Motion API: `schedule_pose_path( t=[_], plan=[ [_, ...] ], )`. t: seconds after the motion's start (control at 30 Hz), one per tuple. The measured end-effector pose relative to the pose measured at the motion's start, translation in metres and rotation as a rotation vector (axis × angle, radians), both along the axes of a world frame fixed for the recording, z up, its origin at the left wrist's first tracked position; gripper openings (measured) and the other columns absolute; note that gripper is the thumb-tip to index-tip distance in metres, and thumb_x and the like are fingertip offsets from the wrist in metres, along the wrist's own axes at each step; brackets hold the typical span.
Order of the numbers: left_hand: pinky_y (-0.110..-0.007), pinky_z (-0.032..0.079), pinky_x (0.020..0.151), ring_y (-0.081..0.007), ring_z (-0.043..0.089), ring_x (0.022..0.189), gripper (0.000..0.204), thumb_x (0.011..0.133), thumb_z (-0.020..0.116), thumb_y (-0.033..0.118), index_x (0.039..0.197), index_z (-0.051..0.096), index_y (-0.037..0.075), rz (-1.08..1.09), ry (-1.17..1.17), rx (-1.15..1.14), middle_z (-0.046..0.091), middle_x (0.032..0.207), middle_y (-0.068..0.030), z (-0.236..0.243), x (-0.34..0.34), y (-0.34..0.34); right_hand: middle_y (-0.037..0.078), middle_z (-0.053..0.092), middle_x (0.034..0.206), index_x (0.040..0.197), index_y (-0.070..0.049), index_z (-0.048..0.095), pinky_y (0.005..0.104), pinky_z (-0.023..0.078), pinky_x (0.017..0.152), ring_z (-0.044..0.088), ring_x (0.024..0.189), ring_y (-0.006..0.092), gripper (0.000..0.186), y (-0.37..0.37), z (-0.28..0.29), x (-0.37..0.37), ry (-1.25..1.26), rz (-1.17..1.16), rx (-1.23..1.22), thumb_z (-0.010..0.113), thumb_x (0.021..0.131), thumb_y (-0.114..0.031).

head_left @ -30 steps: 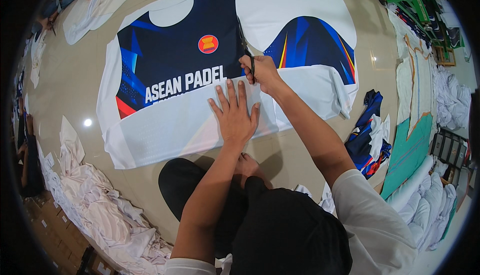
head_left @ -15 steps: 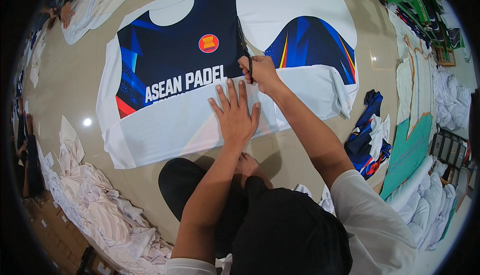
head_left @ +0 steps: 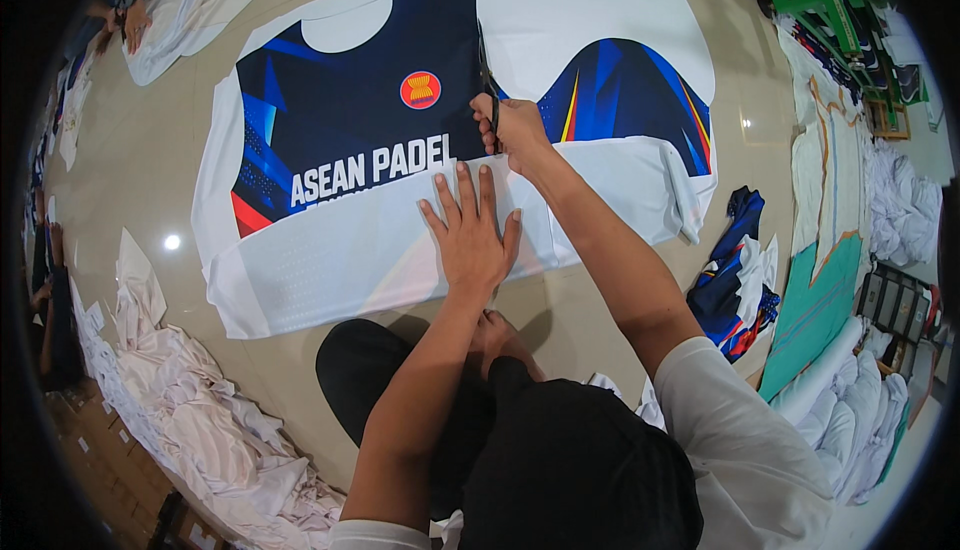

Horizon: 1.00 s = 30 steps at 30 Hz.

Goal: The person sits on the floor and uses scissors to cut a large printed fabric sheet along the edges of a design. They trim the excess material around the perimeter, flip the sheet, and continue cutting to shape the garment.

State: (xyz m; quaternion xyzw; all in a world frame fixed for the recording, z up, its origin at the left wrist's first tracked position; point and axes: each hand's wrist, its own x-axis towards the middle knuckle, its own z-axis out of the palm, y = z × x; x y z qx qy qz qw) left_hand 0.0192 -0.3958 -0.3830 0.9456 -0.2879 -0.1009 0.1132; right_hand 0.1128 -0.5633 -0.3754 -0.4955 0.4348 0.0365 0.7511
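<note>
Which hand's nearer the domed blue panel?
Right. The right hand, holding scissors, is at the left edge of the blue panel; the left hand lies farther left, flat on folded white fabric.

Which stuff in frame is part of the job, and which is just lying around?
In the job:
printed fabric
left hand, flat on its folded-over part
right hand, holding scissors

Apparently lying about:
pale cloth heap
multicoloured scraps
green cloth
cardboard boxes

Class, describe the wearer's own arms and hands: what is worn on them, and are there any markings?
Short white sleeves: left sleeve, right sleeve. Left forearm and right forearm are bare. Left hand and right hand are ungloved; no watch, ring or marking shows.
</note>
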Motion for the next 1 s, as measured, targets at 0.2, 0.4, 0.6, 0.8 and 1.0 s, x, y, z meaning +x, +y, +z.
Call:
schedule_pose_path(
  t=[0.2, 0.4, 0.6, 0.8, 1.0],
  plan=[
    [-0.073, 0.003, 0.124, -0.0499, 0.007, 0.161, 0.077, 0.105, 0.048, 0.051, 0.167, 0.031, 0.010, -0.005, 0.017, -0.017, 0.018, 0.175, -0.0217, 0.001, 0.000, -0.002, 0.003, 0.059, 0.066, 0.083, -0.004, 0.065, 0.0286, 0.044, 0.049, 0.054, 0.052, 0.0114, 0.023, -0.001, -0.001, -0.001, 0.025, -0.011, -0.020, 0.080, 0.084, -0.022],
    [-0.073, 0.004, 0.124, -0.0511, 0.008, 0.160, 0.077, 0.105, 0.049, 0.050, 0.167, 0.031, 0.010, -0.007, 0.013, -0.024, 0.019, 0.175, -0.0227, 0.000, 0.000, -0.001, 0.003, 0.059, 0.066, 0.083, -0.004, 0.065, 0.0286, 0.045, 0.050, 0.054, 0.052, 0.0117, 0.025, 0.002, -0.004, -0.001, -0.019, -0.020, -0.004, 0.081, 0.084, -0.023],
    [-0.072, 0.003, 0.124, -0.0493, 0.007, 0.161, 0.077, 0.105, 0.049, 0.051, 0.168, 0.029, 0.011, -0.001, 0.010, -0.023, 0.017, 0.176, -0.0202, 0.000, -0.001, 0.000, 0.004, 0.059, 0.066, 0.080, -0.003, 0.066, 0.0306, 0.044, 0.049, 0.054, 0.051, 0.0141, 0.027, -0.002, -0.001, 0.014, -0.027, -0.048, 0.014, 0.080, 0.084, -0.026],
    [-0.072, 0.003, 0.124, -0.0485, 0.006, 0.161, 0.078, 0.105, 0.050, 0.051, 0.168, 0.029, 0.012, 0.002, 0.014, -0.026, 0.017, 0.176, -0.0195, 0.000, -0.001, 0.000, 0.005, 0.060, 0.067, 0.079, -0.002, 0.066, 0.0312, 0.044, 0.049, 0.054, 0.052, 0.0147, 0.026, -0.007, -0.004, 0.024, -0.030, -0.060, 0.005, 0.078, 0.084, -0.024],
    [-0.072, 0.004, 0.124, -0.0487, 0.007, 0.161, 0.078, 0.105, 0.050, 0.051, 0.168, 0.029, 0.011, 0.002, 0.006, -0.036, 0.018, 0.175, -0.0200, -0.001, -0.001, 0.000, 0.005, 0.060, 0.067, 0.080, -0.001, 0.066, 0.0306, 0.045, 0.048, 0.055, 0.051, 0.0147, 0.024, -0.005, -0.004, 0.026, -0.019, -0.072, 0.002, 0.078, 0.084, -0.021]
  ],
)
